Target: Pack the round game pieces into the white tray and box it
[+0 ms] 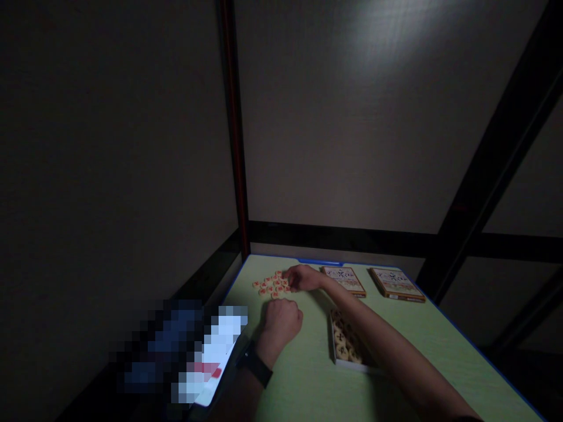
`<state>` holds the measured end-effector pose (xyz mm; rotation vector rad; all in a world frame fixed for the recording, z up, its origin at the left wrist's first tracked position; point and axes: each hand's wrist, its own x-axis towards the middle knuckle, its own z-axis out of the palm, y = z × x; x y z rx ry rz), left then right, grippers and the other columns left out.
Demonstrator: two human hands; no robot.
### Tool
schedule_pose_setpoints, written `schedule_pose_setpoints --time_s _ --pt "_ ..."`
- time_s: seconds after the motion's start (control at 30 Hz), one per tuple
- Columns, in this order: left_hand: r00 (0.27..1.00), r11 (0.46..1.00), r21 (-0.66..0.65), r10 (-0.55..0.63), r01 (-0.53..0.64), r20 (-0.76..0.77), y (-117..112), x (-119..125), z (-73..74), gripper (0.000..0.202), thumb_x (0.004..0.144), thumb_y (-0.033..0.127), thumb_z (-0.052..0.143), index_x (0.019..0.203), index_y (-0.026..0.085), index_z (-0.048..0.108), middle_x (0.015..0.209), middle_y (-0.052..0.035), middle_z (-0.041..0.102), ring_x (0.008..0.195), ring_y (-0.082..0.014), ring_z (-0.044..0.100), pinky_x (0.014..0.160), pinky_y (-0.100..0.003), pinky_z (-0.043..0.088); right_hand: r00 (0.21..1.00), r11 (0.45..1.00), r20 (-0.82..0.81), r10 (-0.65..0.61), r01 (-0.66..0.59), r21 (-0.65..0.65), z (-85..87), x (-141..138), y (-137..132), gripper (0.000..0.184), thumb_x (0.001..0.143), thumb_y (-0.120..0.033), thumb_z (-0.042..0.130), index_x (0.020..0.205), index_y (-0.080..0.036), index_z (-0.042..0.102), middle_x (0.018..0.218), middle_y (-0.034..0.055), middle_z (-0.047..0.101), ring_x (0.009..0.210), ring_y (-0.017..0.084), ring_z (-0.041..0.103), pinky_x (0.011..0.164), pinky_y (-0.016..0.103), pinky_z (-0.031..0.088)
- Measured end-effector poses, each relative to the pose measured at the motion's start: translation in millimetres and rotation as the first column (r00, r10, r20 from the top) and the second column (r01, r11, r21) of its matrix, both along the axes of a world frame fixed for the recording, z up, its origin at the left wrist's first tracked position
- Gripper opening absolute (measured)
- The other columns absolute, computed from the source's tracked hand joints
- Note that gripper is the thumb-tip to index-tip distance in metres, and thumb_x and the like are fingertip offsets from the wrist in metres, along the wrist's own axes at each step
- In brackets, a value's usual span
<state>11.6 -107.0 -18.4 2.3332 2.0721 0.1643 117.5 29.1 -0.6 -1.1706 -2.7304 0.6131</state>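
A group of round Chinese chess pieces with red characters lies close together on the green table. My right hand reaches across to the right side of this group, its fingers bent down at the edge pieces; what sits under the fingertips is hidden. Just in front of the group, my left hand is curled with the knuckles up, close to the nearest piece; its fingertips are out of sight. Under my right forearm stands an open box holding pieces with dark characters.
Two flat printed boxes lie at the table's back right. A lit screen, blurred out in part, is at the left edge. Dark walls rise behind and to the left. My left wrist wears a black band.
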Motion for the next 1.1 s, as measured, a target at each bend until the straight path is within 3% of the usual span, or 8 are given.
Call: schedule_pose_setpoints --time_s 0.13,0.3,0.43,0.77,0.93,1.0,1.1 --pt "1.0 1.0 0.01 0.001 -0.001 0.009 0 1 -0.1 0.038 0.091 0.023 0.042 0.099 0.01 0.077 0.095 -0.0203 0.076 0.091 -0.0276 0.073 0.079 -0.036 0.055 0.998 0.997 0.019 -0.057 0.056 0.061 2.9 -4 11 0.039 0.071 -0.002 0.061 0.107 -0.014 0.072 0.087 0.0046 0.077 0.079 0.017 0.069 0.068 0.021 0.047" --pt "1.0 0.999 0.021 -0.025 0.025 0.007 1 0 -2.4 0.038 0.091 0.024 0.042 0.097 0.01 0.077 0.093 -0.0197 0.076 0.09 -0.028 0.073 0.079 -0.037 0.056 0.997 0.982 0.056 -0.057 0.046 0.184 2.5 -18 15 0.038 0.072 -0.001 0.057 0.104 -0.014 0.073 0.111 0.0123 0.073 0.104 0.023 0.065 0.08 0.024 0.044" --pt "1.0 0.999 0.013 -0.031 0.031 -0.003 1 0 -1.6 0.038 0.092 0.023 0.041 0.098 0.01 0.077 0.094 -0.0193 0.076 0.091 -0.0272 0.073 0.08 -0.036 0.055 0.993 0.981 0.115 -0.002 -0.02 0.192 -0.2 -26 13 0.029 0.071 -0.001 0.055 0.086 -0.015 0.075 0.096 0.0091 0.076 0.092 0.022 0.066 0.076 0.024 0.042" --pt "0.999 0.999 -0.021 -0.042 0.042 -0.01 -2 1 5.1 0.037 0.093 0.023 0.043 0.101 0.01 0.076 0.095 -0.0197 0.075 0.093 -0.0292 0.073 0.081 -0.038 0.055 0.995 0.984 0.099 -0.005 -0.012 0.178 3.5 -22 14 0.032 0.076 -0.008 0.061 0.103 -0.017 0.075 0.093 0.0046 0.077 0.081 0.017 0.067 0.068 0.021 0.043" --pt "1.0 1.0 -0.017 -0.012 0.012 0.01 -1 3 4.5 0.034 0.093 0.022 0.043 0.099 0.01 0.075 0.093 -0.0186 0.075 0.091 -0.0275 0.072 0.08 -0.037 0.053 0.994 0.979 0.107 -0.007 -0.015 0.203 3.0 -26 21 0.026 0.076 -0.006 0.056 0.088 -0.016 0.077 0.086 0.0058 0.077 0.079 0.02 0.067 0.069 0.023 0.042" --pt "0.998 0.998 0.033 0.054 -0.055 0.03 0 3 4.2 0.032 0.093 0.021 0.044 0.103 0.009 0.072 0.095 -0.0182 0.073 0.093 -0.0269 0.07 0.082 -0.036 0.053 0.995 0.975 0.096 -0.009 -0.013 0.222 2.1 -29 26 0.028 0.078 -0.007 0.054 0.091 -0.015 0.077 0.09 0.0085 0.077 0.082 0.021 0.068 0.071 0.024 0.043" --pt "0.986 0.961 0.225 0.153 -0.163 0.059 5 -2 2.3 0.032 0.091 0.022 0.048 0.113 0.008 0.066 0.11 -0.0192 0.068 0.108 -0.0297 0.062 0.094 -0.041 0.048 0.998 0.968 0.054 0.028 -0.04 0.248 -0.6 -36 30 0.035 0.081 -0.009 0.052 0.109 -0.016 0.073 0.106 0.0121 0.074 0.093 0.023 0.067 0.076 0.026 0.044"
